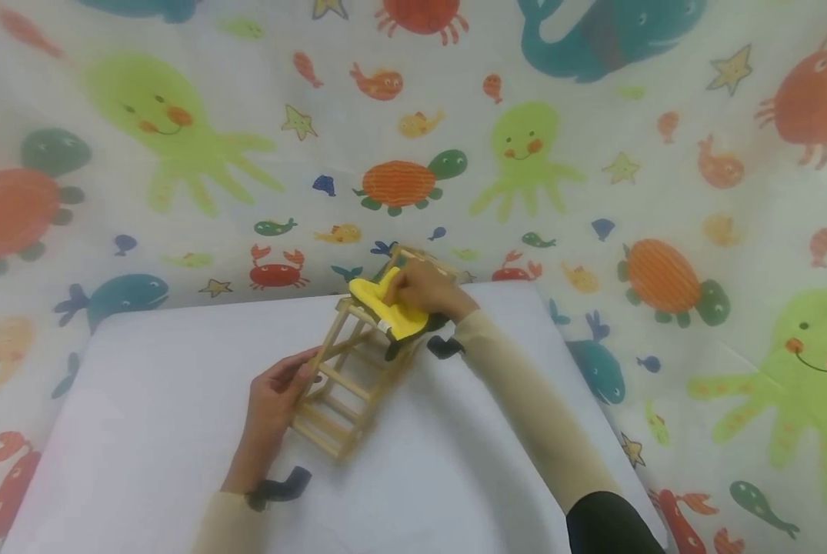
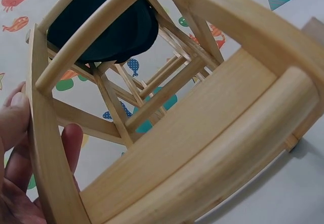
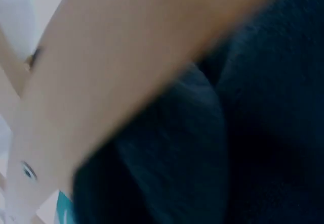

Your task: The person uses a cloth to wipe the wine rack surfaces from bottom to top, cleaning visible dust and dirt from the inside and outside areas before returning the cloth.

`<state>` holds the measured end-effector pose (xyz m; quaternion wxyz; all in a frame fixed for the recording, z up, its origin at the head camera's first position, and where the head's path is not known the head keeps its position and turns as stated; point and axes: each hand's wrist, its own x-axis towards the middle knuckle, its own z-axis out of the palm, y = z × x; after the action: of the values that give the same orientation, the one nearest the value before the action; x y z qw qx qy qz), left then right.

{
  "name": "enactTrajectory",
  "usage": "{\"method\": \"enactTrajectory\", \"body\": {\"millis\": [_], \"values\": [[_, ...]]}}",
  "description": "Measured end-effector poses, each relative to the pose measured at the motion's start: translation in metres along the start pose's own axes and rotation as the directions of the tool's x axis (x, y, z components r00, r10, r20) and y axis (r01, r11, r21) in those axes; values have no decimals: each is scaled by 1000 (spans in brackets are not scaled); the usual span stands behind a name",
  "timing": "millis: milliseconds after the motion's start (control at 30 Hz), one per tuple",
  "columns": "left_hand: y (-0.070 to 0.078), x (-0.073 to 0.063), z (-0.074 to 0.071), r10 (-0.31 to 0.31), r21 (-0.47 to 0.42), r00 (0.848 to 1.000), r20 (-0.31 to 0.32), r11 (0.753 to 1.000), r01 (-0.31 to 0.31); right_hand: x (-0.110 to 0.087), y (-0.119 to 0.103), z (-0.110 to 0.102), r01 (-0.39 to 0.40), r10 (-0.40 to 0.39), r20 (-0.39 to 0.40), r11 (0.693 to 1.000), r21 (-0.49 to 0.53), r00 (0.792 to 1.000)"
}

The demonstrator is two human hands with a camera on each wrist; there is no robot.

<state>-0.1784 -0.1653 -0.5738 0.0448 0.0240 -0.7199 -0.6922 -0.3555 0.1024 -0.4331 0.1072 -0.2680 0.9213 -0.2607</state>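
Note:
A small light wooden frame with ladder-like rungs stands tilted on the white table. My left hand holds its left side rail. In the left wrist view, the thumb and fingers lie on either side of that rail. A yellow cloth with a white tag drapes over the frame's upper end. My right hand grips this cloth with curled fingers. Dark cloth hangs between the rails in the left wrist view. Dark fabric and a blurred wooden piece fill the right wrist view, hiding the right hand.
The white table reaches back to a patterned sheet printed with sea animals, which also hangs at both sides. Dark straps circle both wrists. The frame's far end is near the table's back edge.

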Motion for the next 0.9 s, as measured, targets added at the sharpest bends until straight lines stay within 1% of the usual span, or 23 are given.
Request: {"method": "enactTrajectory", "body": {"millis": [67,167,267,333,400,433,467,500,533,600,667,767,833,900], "values": [[-2,0,2,3,-6,1000,6,1000,-3,-2,4,-2,-7,6,-9,1000,-25,1000],[-3,0,3,14,8,1000,9,1000,-14,-8,5,-4,-16,14,-46,999,-44,999],[-3,-2,3,29,35,1000,1,999,-29,-13,2,-6,19,-26,-61,993,-113,998],[-3,-3,3,35,43,999,-6,998,-34,-14,1,-5,71,-83,-52,976,-207,995],[-4,-3,3,37,34,999,-6,999,-37,-13,0,-4,118,-132,-28,949,-292,991],[-4,-3,3,34,29,999,-4,999,-34,-13,1,-3,138,-150,-13,937,-321,989],[-4,-3,4,34,28,999,1,999,-34,-13,2,-3,152,-161,0,932,-329,987],[-4,-3,4,33,24,999,4,999,-33,-13,3,-2,167,-172,14,930,-327,985],[-4,-4,4,34,21,999,5,999,-34,-13,4,-1,172,-174,21,935,-310,984],[-5,-4,4,33,29,999,0,999,-33,-14,7,1,178,-174,35,954,-243,984],[-6,-5,4,35,38,999,-13,999,-34,-15,8,2,193,-186,52,963,-190,981],[-8,-6,4,39,34,999,-28,999,-38,-15,7,2,228,-214,94,956,-184,972],[-8,-6,4,42,23,999,-25,999,-41,-15,6,1,255,-231,138,948,-189,963],[-9,-7,6,40,25,999,-16,999,-40,-16,6,0,266,-235,180,949,-172,955]]}}
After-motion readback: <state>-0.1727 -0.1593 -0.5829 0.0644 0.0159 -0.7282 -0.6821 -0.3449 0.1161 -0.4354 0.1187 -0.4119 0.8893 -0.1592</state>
